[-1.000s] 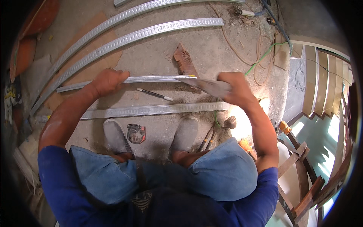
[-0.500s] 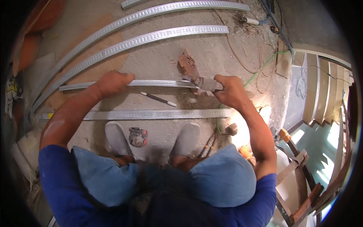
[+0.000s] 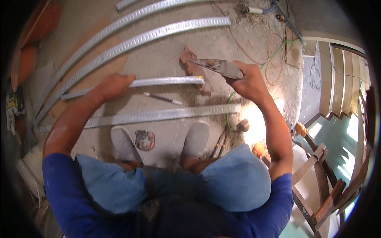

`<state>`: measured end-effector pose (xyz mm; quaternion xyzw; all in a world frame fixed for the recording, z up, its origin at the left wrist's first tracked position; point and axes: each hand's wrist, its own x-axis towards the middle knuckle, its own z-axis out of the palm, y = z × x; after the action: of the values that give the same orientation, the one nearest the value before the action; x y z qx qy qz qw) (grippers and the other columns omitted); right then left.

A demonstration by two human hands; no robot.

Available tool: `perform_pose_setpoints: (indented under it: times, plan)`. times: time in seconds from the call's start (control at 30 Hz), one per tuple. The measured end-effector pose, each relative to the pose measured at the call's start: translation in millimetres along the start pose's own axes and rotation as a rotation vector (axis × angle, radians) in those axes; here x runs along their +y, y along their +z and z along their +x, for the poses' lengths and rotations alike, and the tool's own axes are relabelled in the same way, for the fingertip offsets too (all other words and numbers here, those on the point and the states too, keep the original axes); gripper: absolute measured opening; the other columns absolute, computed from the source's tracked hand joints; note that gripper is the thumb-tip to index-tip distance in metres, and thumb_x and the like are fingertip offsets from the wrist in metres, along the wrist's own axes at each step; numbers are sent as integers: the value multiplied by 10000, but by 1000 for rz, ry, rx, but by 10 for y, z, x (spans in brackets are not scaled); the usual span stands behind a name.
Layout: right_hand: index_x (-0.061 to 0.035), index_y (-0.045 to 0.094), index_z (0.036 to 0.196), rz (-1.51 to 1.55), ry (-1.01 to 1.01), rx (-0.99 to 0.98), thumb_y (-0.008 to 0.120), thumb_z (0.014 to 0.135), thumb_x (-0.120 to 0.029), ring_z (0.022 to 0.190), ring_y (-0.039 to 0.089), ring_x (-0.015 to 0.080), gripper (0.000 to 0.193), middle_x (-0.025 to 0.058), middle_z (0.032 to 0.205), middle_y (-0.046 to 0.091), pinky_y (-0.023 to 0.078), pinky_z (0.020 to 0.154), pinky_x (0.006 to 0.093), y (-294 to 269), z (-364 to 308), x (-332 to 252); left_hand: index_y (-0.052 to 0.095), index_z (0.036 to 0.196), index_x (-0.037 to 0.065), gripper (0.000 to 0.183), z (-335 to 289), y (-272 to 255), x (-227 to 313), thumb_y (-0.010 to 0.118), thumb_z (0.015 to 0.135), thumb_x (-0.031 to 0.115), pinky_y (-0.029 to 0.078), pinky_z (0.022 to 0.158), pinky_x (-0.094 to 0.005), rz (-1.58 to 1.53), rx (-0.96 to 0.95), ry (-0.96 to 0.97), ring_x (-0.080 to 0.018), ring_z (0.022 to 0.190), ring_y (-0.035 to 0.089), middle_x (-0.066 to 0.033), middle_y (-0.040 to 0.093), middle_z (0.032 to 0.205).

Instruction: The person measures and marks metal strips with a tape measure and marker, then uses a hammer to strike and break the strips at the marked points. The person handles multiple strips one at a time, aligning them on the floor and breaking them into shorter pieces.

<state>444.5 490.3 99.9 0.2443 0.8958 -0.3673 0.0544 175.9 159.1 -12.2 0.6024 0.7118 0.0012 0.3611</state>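
Note:
My left hand is closed round a narrow silver metal channel, near its middle. The channel's right end lies over a worn reddish-brown block on the floor. In my right hand is a grey, worn tool with a tapering point aimed left. Its exact kind is unclear. The tool is above and apart from the channel's end. A black marker with white ends lies just below the channel. Closer to my feet rests a longer ribbed metal channel.
Two more ribbed channels curve across the far floor. A red-and-black tape measure sits between my shoes, and a hand tool with orange-marked handles by my right foot. Green cable runs at right, near wooden framing.
My right hand has lifted the grey tool off the channel's right end and turned its point left. My left hand still grips the channel. The whole view has shifted slightly.

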Motion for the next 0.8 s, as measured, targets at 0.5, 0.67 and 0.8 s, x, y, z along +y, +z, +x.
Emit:
perform_pose_setpoints:
  times: [0.5,0.67,0.8]
  plan:
    - [36,533,1215,838,264,133,699,931,-318,553,554,116,484,48,779,562,466,479,252,461,-670,-268,655,1043,-38,687,79,-45,198,448,1000,616,501,498,-342,-846,-162,-388,-184,560,610,-120,611,695]
    - [49,464,1360,839,286,159,689,928,-127,867,669,180,518,130,1030,650,535,763,288,358,-693,-405,659,1083,-53,760,73,87,182,436,981,666,524,483,-344,-829,-90,-393,-196,546,621,-123,607,648]
    - [26,388,1461,358,12,345,686,911,-54,1084,676,265,630,186,1233,650,515,924,328,361,-544,-515,647,1096,-45,756,62,-41,220,407,991,665,517,476,-345,-800,-111,-377,-194,526,615,-110,589,630]
